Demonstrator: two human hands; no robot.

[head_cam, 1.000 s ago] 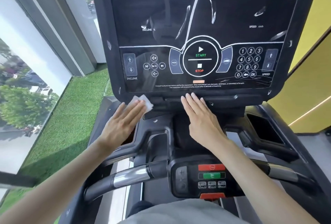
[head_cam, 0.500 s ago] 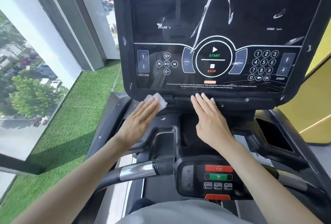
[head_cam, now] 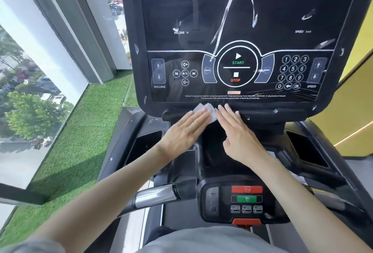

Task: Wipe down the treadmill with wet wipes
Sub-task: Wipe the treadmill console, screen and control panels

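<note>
The black treadmill console (head_cam: 240, 36) fills the upper view, its glossy panel streaked with white smears. Below the panel runs a narrow ledge (head_cam: 282, 112). My left hand (head_cam: 185, 131) lies flat with straight fingers, pressing a white wet wipe (head_cam: 207, 110) onto that ledge near its middle. My right hand (head_cam: 240, 139) rests flat on the ledge just right of the wipe, fingertips almost touching it. Most of the wipe is hidden under my left fingers.
Cup-holder recesses sit at left (head_cam: 147, 147) and right (head_cam: 304, 149) of the console base. A handlebar (head_cam: 159, 194) and a small control pad (head_cam: 246, 200) with red and green buttons lie below. A window (head_cam: 30, 91) and green turf (head_cam: 80, 141) are at left, a yellow wall (head_cam: 355, 121) at right.
My left hand has slid the wipe rightward along the ledge, from its left end to beside my right hand. My right hand has stayed in place on the ledge.
</note>
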